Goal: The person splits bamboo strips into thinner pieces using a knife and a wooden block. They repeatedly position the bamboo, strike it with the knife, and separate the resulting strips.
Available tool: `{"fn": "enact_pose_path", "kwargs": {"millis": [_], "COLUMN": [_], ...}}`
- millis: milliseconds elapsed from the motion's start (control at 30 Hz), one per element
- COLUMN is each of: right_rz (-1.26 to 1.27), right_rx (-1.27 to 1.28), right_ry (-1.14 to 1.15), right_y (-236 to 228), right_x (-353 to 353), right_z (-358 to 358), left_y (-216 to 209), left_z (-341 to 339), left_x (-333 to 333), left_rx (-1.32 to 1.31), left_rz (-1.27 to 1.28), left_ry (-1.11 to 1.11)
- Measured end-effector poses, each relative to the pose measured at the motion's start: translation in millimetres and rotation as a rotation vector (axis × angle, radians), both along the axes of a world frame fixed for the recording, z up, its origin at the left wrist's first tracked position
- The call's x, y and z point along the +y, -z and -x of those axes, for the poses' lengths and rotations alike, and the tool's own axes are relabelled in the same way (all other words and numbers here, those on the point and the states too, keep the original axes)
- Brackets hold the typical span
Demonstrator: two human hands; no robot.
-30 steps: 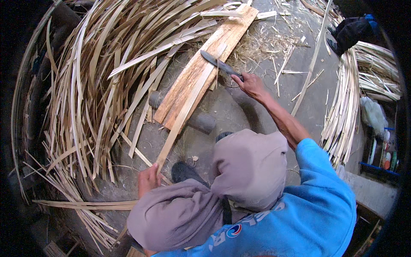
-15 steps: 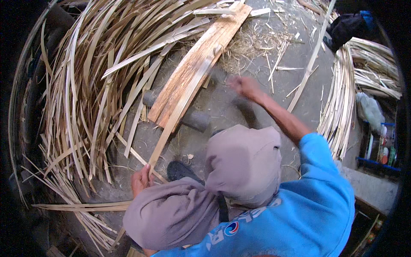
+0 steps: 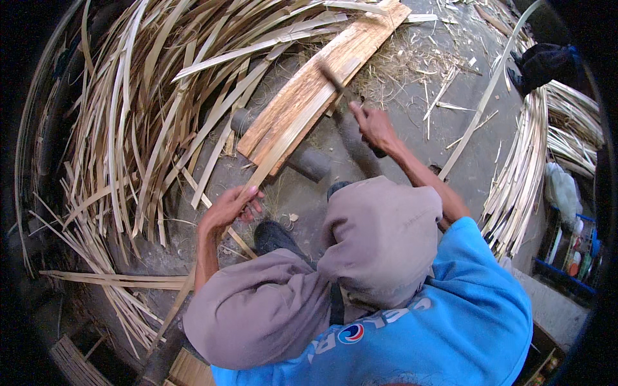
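My left hand [image 3: 237, 204] is closed around the near end of a pale bamboo strip [image 3: 278, 152], just off the near edge of a wooden plank [image 3: 293, 96]. The strip lies lengthwise on the plank, along its right side. My right hand [image 3: 376, 131] grips the handle of a knife [image 3: 335, 80], to the right of the plank. Its dark blade, slightly blurred, points up and left across the plank; whether it touches the strip I cannot tell. A dark round log or pipe [image 3: 309, 163] supports the plank's near part.
A large heap of bamboo strips [image 3: 148, 96] fills the left side. More strips [image 3: 515, 174] lie in a bundle at the right, near a person's dark shoe [image 3: 528, 71]. Shavings [image 3: 412, 61] litter the floor beyond the plank. A blue rack [image 3: 566, 264] with bottles stands far right.
My left hand has moved forward, closer to the plank, still on the strip. The knife, smeared by motion before, now shows over the plank farther up. The whole view has shifted slightly.
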State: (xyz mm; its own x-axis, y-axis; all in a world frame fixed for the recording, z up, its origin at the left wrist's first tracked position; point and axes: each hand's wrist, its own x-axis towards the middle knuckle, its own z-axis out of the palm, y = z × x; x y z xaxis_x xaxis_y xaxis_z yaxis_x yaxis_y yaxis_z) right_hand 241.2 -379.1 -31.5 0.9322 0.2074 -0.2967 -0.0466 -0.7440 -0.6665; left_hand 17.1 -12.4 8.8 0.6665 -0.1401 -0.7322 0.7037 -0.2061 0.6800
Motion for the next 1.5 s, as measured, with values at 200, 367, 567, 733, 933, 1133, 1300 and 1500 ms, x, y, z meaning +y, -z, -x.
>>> {"fn": "enact_pose_path", "kwargs": {"millis": [200,367,567,733,933,1133,1300,1500], "right_rz": [-0.032,0.004,0.13,0.1,0.16,0.201,-0.058,-0.016], "right_rx": [-0.029,0.031,-0.104,-0.227,-0.072,-0.309,-0.142,-0.07], "right_ry": [-0.506,-0.414,0.179,-0.272,0.217,-0.13,0.066,-0.479], "right_y": [-50.5,-45.5,-19.0,-24.2,1.5,-14.5,4.0,-30.8], "right_x": [56.2,55.5,-55.1,-22.7,-69.3,-28.4,-0.9,34.0], "right_z": [108.2,97.1,-54.0,5.7,-69.6,-18.0,0.9,101.9], "left_y": [3.4,-11.1,-7.5,-5.8,-1.4,-25.4,-21.7,-20.8], "left_z": [2.6,21.3,20.1,27.0,26.9,23.7,21.4,15.4], "left_x": [-41.8,-54.0,-52.7,-54.3,-59.2,-56.5,-63.3,-45.6], "left_rx": [-0.33,-0.412,-0.43,-0.433,-0.48,-0.396,-0.752,-0.598], "left_rz": [-0.621,-0.762,-0.662,-0.802,-0.824,-0.662,-0.952,-1.079], "left_ry": [0.1,-0.007,0.016,0.025,0.037,-0.051,-0.039,0.119]}}
